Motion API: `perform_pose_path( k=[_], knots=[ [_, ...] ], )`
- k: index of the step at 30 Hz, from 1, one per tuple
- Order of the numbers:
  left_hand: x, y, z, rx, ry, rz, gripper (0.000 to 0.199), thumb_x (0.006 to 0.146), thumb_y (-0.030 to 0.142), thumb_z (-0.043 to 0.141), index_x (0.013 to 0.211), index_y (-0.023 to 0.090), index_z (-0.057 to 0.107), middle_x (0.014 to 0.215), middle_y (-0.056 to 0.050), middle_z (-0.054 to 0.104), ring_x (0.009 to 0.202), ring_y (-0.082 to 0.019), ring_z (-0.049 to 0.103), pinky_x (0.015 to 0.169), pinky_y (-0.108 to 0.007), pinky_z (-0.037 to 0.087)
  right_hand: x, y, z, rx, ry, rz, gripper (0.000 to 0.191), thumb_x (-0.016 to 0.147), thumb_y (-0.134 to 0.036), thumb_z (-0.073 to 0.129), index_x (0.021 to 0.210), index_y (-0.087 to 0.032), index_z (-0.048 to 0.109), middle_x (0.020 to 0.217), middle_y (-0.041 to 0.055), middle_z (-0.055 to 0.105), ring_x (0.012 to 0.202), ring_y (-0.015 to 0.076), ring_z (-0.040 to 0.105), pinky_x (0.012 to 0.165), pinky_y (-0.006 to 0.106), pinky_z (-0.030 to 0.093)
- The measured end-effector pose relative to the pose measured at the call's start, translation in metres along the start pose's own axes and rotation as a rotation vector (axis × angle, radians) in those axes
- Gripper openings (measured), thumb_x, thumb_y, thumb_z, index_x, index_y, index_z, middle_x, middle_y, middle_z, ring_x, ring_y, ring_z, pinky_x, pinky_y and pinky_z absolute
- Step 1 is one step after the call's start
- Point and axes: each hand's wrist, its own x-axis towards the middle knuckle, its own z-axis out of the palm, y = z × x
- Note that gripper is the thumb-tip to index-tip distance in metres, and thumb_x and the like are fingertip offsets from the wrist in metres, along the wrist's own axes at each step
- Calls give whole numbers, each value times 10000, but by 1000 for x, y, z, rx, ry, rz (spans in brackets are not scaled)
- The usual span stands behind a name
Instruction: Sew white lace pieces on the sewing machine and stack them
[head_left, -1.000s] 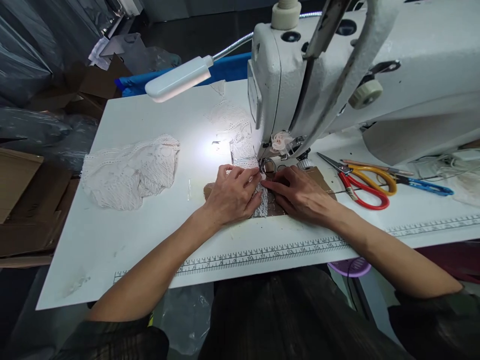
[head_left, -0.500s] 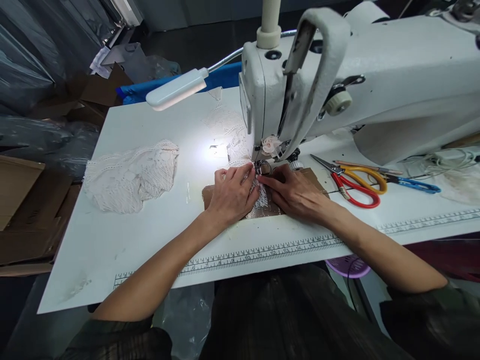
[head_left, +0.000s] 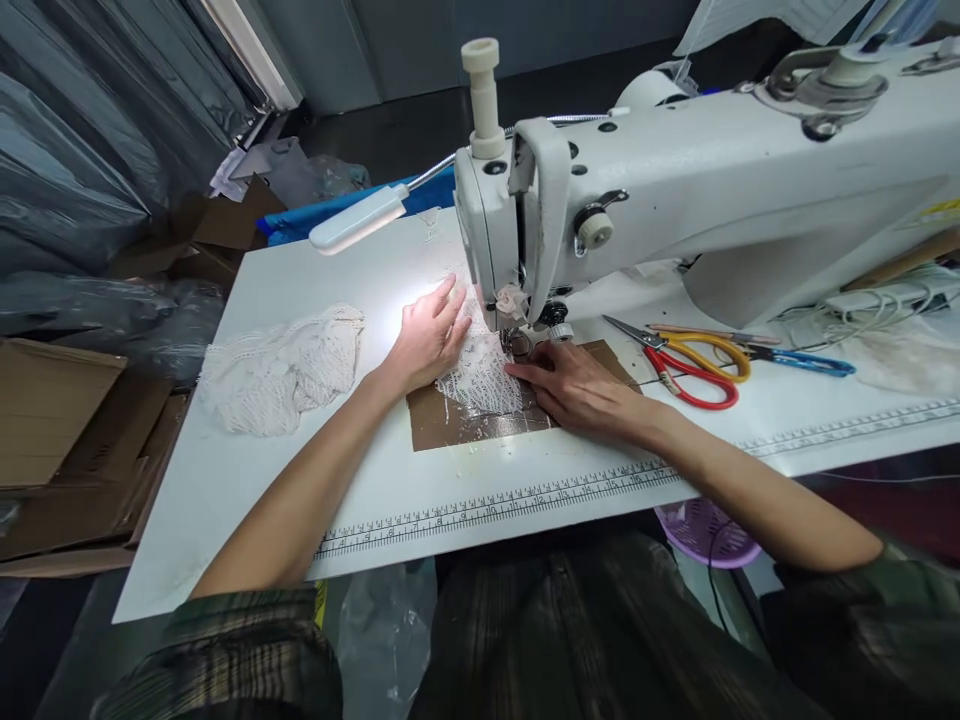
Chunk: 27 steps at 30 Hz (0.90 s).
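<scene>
White lace fabric (head_left: 484, 375) lies under the needle area of the sewing machine (head_left: 495, 240), over a brown plate. On the lace's left edge rests my left hand (head_left: 429, 335), its fingers stretched forward and somewhat apart. My right hand (head_left: 574, 385) is just right of the presser foot, index finger pointing left at the lace's edge; its other fingers curl under and are partly hidden. A second bunch of lace (head_left: 289, 370) sits at the left of the table.
Scissors with red handles (head_left: 694, 380), yellow-handled scissors (head_left: 705, 350) and a blue-handled tool (head_left: 806, 362) lie right of my right hand. A lit lamp (head_left: 360, 220) hangs over the table (head_left: 217, 500). Cardboard boxes (head_left: 56, 400) stand at the left.
My left hand has moved forward and left, away from the presser foot, and its fingers have spread. More lace shows in front of the foot. The view has shifted; my right hand stays beside the foot.
</scene>
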Motion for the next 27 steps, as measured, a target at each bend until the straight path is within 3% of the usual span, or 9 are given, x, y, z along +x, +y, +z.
perform_pose_path(
  k=[3,6,11,15,18,23,27],
  knots=[
    [-15,18,-19,-12,7,67,362,1044,338,386,1277,147,586,1276,-193,618,1046,-266,618,874,-472,510,0,4,-11,98,-14,7,469,975,-241,446,1428,-171,546,1144,156,636,1045,268,597,956,458,518],
    [-31,37,-32,-133,-67,188,305,1030,350,466,1194,157,636,1161,-131,684,986,-220,645,858,-423,540,0,8,-25,127,-60,18,424,987,-268,460,1380,-174,589,1099,131,684,989,255,638,906,428,541],
    [-42,52,-25,-367,-165,228,219,990,351,574,985,185,716,1044,-83,719,944,-187,661,852,-375,546,0,8,-39,143,-99,15,326,979,-230,489,1240,-177,677,1085,114,705,978,229,661,877,371,538],
    [-43,54,-18,-364,-109,200,209,999,291,558,916,188,719,1004,-72,725,894,-184,658,832,-386,521,2,3,-34,260,-120,-32,244,944,-275,573,1142,-176,676,1084,107,679,956,222,644,847,365,532],
    [-43,55,-17,-368,-55,209,214,1007,271,539,895,186,700,986,-65,734,876,-184,666,815,-390,512,5,-4,-24,326,-154,-40,357,894,-419,675,1127,-152,629,1059,112,633,893,218,611,781,361,524],
    [-44,59,-13,-299,101,304,168,968,325,626,966,163,675,982,-85,738,882,-202,690,762,-384,544,11,-9,-9,318,-88,-16,211,1007,-343,475,971,-172,594,1003,104,604,845,201,568,770,365,493],
    [-43,62,-10,-282,254,294,65,950,186,625,926,154,675,921,-70,731,808,-167,697,685,-323,575,8,-6,-7,287,-19,3,242,1008,-348,474,1086,-161,606,1008,106,608,873,212,577,799,378,511]
  ],
)
